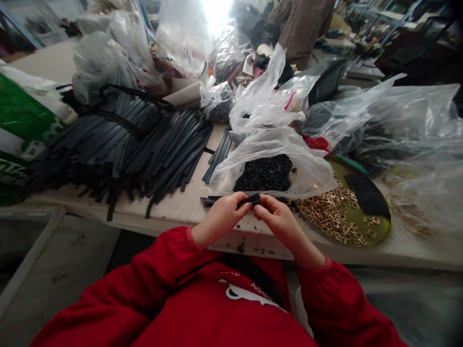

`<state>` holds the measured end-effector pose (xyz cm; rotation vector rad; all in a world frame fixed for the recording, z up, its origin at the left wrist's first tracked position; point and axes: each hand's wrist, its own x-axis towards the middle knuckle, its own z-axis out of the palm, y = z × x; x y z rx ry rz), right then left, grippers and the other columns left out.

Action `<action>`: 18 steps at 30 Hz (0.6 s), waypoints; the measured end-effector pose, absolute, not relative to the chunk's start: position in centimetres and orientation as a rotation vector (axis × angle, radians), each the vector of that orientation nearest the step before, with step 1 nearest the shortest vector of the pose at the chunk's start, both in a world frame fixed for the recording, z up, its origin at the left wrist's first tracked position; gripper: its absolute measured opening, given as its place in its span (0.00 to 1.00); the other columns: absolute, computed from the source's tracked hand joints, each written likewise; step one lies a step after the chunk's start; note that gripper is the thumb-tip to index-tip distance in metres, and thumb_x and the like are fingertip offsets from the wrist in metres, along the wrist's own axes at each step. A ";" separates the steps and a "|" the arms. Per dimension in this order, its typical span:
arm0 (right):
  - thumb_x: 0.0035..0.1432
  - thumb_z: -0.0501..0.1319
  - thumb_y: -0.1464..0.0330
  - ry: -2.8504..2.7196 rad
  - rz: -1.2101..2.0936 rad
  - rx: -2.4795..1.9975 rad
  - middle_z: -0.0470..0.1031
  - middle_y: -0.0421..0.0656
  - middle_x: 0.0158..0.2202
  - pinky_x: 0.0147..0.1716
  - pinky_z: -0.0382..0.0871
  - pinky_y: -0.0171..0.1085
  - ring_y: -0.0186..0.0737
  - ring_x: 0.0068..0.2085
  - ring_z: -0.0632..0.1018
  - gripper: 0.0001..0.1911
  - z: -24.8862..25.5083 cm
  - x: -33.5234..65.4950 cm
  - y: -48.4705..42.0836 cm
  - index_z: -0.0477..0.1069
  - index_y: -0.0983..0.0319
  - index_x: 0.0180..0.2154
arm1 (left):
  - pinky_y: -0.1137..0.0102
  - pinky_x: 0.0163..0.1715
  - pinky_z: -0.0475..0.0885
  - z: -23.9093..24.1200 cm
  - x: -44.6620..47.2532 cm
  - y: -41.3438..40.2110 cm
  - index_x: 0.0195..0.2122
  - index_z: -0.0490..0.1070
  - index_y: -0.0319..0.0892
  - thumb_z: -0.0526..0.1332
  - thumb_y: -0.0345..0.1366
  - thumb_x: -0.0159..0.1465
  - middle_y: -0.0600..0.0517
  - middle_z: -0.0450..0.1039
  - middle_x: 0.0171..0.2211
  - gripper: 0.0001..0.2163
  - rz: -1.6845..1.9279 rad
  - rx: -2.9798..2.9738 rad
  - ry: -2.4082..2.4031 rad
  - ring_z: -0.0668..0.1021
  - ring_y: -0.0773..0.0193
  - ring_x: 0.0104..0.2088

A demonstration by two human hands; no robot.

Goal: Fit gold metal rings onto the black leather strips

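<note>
My left hand and my right hand meet at the table's near edge, both pinched on one short black strap. The strap runs between the fingertips of both hands. Just beyond them lies an open clear plastic bag holding a heap of small black pieces. A round tray with several gold metal buckles sits right of my right hand. Both of my sleeves are red.
A big pile of long black straps covers the table's left half. Several clear plastic bags crowd the back and right. A dark flat piece lies on the tray. Another person stands at the far side.
</note>
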<state>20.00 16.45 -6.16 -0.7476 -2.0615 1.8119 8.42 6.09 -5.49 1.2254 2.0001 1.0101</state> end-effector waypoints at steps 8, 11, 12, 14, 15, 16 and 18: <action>0.45 0.64 0.61 -1.813 1.928 -0.860 0.71 0.37 0.24 0.27 0.63 0.34 0.32 0.25 0.69 0.12 -7.2 21.0 16.6 0.73 0.61 0.31 | 0.73 0.25 0.60 -5.3 9.0 5.7 0.33 0.69 0.40 0.52 0.38 0.61 0.53 0.70 0.27 0.09 0.982 1.318 2.056 0.70 0.67 0.27; 0.43 0.66 0.62 -1.441 2.101 -0.949 0.75 0.38 0.29 0.30 0.66 0.34 0.32 0.27 0.72 0.13 -7.7 21.1 16.4 0.71 0.59 0.32 | 0.75 0.22 0.59 -5.1 9.1 5.7 0.32 0.68 0.40 0.50 0.40 0.61 0.55 0.67 0.23 0.12 1.023 1.242 1.968 0.67 0.69 0.23; 0.43 0.66 0.62 -1.320 2.152 -0.960 0.75 0.37 0.29 0.30 0.67 0.34 0.31 0.27 0.72 0.12 -7.8 21.1 16.3 0.70 0.59 0.31 | 0.75 0.22 0.58 -5.1 9.1 5.6 0.32 0.68 0.39 0.49 0.40 0.62 0.56 0.65 0.22 0.12 1.042 1.219 1.938 0.66 0.69 0.22; 0.43 0.66 0.62 -1.153 2.235 -0.960 0.74 0.36 0.27 0.29 0.68 0.34 0.31 0.26 0.73 0.11 -7.9 21.0 16.1 0.69 0.58 0.29 | 0.76 0.22 0.59 -5.1 9.3 5.7 0.32 0.68 0.39 0.48 0.40 0.62 0.56 0.65 0.22 0.13 1.090 1.182 1.887 0.66 0.70 0.22; 0.43 0.66 0.62 -1.114 2.263 -0.956 0.73 0.35 0.27 0.29 0.68 0.33 0.31 0.26 0.73 0.11 -7.9 20.9 15.9 0.69 0.58 0.29 | 0.76 0.22 0.59 -5.1 9.3 5.7 0.33 0.69 0.39 0.48 0.40 0.62 0.56 0.65 0.23 0.13 1.110 1.168 1.870 0.66 0.70 0.22; 0.43 0.67 0.62 -1.101 2.277 -0.953 0.73 0.35 0.27 0.29 0.67 0.33 0.31 0.26 0.73 0.11 -7.9 20.8 15.8 0.69 0.58 0.29 | 0.76 0.22 0.59 -5.1 9.4 5.7 0.33 0.69 0.39 0.48 0.40 0.62 0.56 0.65 0.23 0.13 1.121 1.159 1.861 0.66 0.70 0.22; 0.43 0.67 0.62 -1.135 2.244 -0.949 0.73 0.36 0.27 0.28 0.67 0.33 0.30 0.26 0.72 0.12 -8.0 20.7 15.6 0.69 0.59 0.29 | 0.76 0.22 0.58 -5.1 9.4 5.7 0.33 0.69 0.39 0.48 0.40 0.61 0.56 0.64 0.22 0.13 1.104 1.150 1.864 0.65 0.70 0.22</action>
